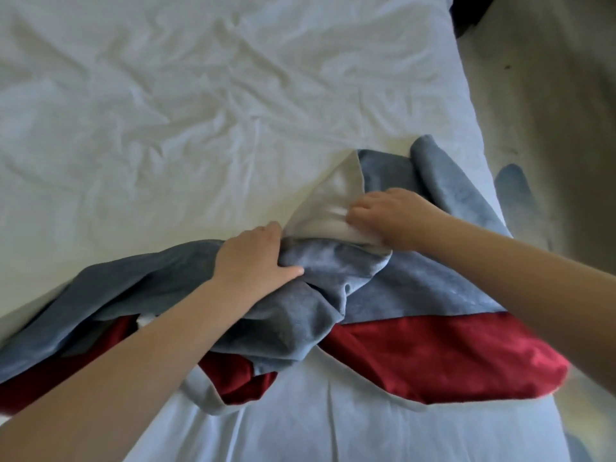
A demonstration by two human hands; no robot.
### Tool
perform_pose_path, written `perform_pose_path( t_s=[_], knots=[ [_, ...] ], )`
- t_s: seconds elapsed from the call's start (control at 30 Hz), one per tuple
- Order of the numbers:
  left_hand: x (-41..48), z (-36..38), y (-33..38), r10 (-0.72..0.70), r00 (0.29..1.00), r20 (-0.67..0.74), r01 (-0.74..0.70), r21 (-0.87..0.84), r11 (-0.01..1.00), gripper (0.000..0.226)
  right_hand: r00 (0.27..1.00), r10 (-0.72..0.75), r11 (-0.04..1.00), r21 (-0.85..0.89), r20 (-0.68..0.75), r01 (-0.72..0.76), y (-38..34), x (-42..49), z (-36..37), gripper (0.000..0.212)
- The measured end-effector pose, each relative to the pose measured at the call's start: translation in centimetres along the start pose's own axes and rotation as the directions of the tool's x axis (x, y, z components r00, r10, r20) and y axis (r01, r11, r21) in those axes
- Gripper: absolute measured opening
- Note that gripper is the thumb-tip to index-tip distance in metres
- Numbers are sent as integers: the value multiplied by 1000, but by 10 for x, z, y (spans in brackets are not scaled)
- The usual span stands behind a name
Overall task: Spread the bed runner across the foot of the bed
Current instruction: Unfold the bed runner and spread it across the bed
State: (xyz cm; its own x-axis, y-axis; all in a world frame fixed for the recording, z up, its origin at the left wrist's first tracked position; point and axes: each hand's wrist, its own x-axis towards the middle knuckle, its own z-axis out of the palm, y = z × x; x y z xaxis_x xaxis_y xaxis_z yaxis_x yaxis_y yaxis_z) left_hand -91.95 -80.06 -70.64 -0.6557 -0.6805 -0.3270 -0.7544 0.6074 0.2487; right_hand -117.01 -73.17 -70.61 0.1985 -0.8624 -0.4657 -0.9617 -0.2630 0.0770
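The bed runner (pixel 416 288), blue-grey velvet with a dark red band and a pale lining, lies bunched and twisted across the near end of the bed (pixel 166 128). Its right part lies flatter and reaches the bed's right edge; the left part is crumpled in folds. My left hand (pixel 256 258) grips a bunched blue fold near the middle. Just to its right, my right hand (pixel 390 215) pinches the turned-over pale lining. Both forearms come in from the bottom of the view and hide part of the runner.
A wrinkled white sheet covers the bed beyond the runner. The bed's right edge drops to a beige floor (pixel 550 111). A bit of blue cloth (pixel 513 195) hangs off the right side. A dark object (pixel 466 15) sits at the top right corner.
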Motion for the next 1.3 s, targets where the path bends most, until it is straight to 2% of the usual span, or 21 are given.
perform_pose_path(
  t_s=[0.07, 0.17, 0.3, 0.37, 0.43, 0.5, 0.6, 0.63, 0.7, 0.73, 0.77, 0.83, 0.87, 0.93, 1.0, 1.13, 1.2, 1.3],
  knots=[
    [-8, 2, -1, 80, 995, -57, -74, 107, 991, 36, 1000, -25, 998, -53, 18, 26, 2, -10, 6, 59],
    [-9, 1, 2, 129, 991, -43, -121, 166, 979, 19, 998, 8, 999, -31, -67, -10, 0, -11, 1, 36],
    [-2, -9, -5, 96, 993, -68, -88, 106, 990, 20, 964, 155, 988, 55, -214, -147, -8, 2, -29, 17],
    [1, -19, -19, 50, 992, -115, -46, 36, 998, 24, 926, 298, 948, 183, -231, -260, -14, 11, -48, 14],
    [5, -31, -42, 6, 984, -176, -8, -10, 1000, 23, 846, 495, 827, 406, -197, -388, -22, 27, -65, 14],
    [12, -44, -74, -31, 978, -205, 25, -30, 999, 18, 768, 634, 664, 576, -96, -476, -28, 51, -75, 18],
    [25, -63, -128, -80, 983, -163, 90, 55, 994, 15, 719, 679, 459, 677, 150, -575, -33, 96, -83, 18],
    [31, -70, -146, -95, 983, -160, 112, 100, 989, 12, 706, 686, 416, 702, 175, -578, -36, 111, -86, 20],
    [43, -86, -179, -130, 973, -190, 163, 170, 972, 9, 682, 727, 393, 767, 78, -507, -44, 139, -93, 22],
    [49, -95, -193, -159, 965, -209, 201, 202, 959, 8, 685, 729, 399, 810, 4, -429, -51, 151, -96, 25],
    [56, -103, -206, -195, 956, -220, 246, 236, 940, 7, 717, 696, 401, 850, -40, -342, -60, 159, -100, 30],
    [67, -115, -225, -269, 940, -210, 323, 293, 900, 6, 824, 565, 380, 898, -35, -222, -76, 167, -100, 53],
    [72, -118, -231, -297, 936, -191, 344, 310, 886, 7, 857, 515, 385, 895, -4, -227, -81, 167, -95, 63],
    [79, -119, -228, -331, 933, -145, 361, 342, 868, 10, 872, 485, 437, 846, 64, -305, -84, 155, -81, 71],
    [83, -117, -212, -284, 948, -142, 317, 379, 869, 16, 863, 495, 500, 779, 101, -377, -81, 137, -69, 68],
    [91, -104, -153, 66, 979, -192, 6, 357, 934, 28, 790, 609, 515, 721, 73, -463, -52, 93, -44, 51],
    [96, -92, -117, 208, 962, -177, -150, 292, 944, 30, 704, 710, 488, 700, 30, -522, -33, 69, -30, 46],
    [102, -68, -59, 313, 938, -146, -287, 177, 941, 27, 479, 864, 434, 715, -156, -549, -8, 29, -11, 36]
  ],
)
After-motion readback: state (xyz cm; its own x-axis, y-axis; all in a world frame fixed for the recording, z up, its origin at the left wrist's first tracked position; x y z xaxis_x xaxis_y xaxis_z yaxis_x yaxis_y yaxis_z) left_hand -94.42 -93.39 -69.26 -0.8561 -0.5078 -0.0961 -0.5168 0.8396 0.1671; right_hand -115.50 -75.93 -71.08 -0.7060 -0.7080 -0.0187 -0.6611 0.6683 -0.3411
